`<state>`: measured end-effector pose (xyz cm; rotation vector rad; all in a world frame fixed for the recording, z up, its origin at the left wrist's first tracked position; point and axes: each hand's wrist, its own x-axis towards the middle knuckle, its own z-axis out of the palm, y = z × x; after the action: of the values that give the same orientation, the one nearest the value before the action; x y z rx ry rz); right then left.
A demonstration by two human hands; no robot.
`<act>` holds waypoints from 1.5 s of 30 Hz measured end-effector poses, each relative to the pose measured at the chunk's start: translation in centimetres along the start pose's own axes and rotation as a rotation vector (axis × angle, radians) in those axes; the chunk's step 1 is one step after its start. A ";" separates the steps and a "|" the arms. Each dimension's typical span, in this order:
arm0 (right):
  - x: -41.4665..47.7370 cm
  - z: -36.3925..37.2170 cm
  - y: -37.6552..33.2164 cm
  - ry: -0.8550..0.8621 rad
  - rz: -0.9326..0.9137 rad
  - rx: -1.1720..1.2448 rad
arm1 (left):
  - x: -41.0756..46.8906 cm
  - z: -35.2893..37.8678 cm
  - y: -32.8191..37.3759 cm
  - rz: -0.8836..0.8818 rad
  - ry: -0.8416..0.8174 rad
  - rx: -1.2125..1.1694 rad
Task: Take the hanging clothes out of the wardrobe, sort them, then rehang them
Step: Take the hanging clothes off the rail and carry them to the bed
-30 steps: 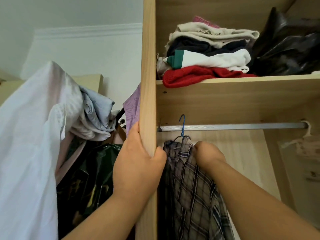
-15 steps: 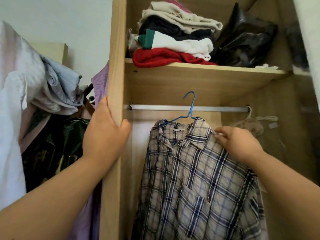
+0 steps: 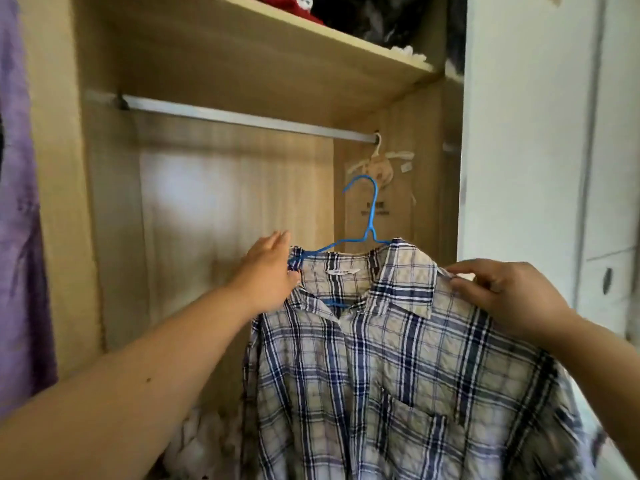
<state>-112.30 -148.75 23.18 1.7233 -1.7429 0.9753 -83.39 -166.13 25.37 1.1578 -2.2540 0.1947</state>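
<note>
A blue-and-cream plaid shirt [image 3: 398,368] hangs on a blue wire hanger [image 3: 371,216] in front of the open wardrobe. The hanger's hook is off the metal rail [image 3: 242,119] and well below it. My left hand [image 3: 268,271] holds the shirt's left shoulder, with its fingers stretched over the hanger's end. My right hand [image 3: 505,292] pinches the shirt's right shoulder beside the collar. The two hands carry the shirt between them.
A small beige sachet [image 3: 379,168] hangs at the rail's right end. A wooden shelf [image 3: 277,39] above holds folded clothes and a dark bag. A purple garment [image 3: 17,202] hangs at the far left. A white door [image 3: 554,168] stands on the right.
The shirt came off the rail and moved down and right. My left hand left the wardrobe's side panel and took the shirt's left shoulder. The view swung right and down.
</note>
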 end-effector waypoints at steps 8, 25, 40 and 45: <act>-8.6 -5.4 4.7 -0.040 0.245 -0.028 | 0.5 8.8 3.8 0.145 -0.077 -0.297; -21.7 -11.6 7.8 0.075 0.880 -0.324 | 3.2 17.8 22.4 0.563 -0.183 -0.919; -35.6 -4.1 0.1 0.230 1.301 -0.408 | -2.9 28.6 30.9 1.203 -0.573 -0.858; -42.7 -3.8 -2.6 0.340 1.497 -0.397 | -9.0 30.1 36.6 1.376 -0.702 -0.821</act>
<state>-107.05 -118.74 -7.10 -0.2454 -2.5946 1.1563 -121.11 -149.04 0.65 -0.9683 -2.8270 -0.6549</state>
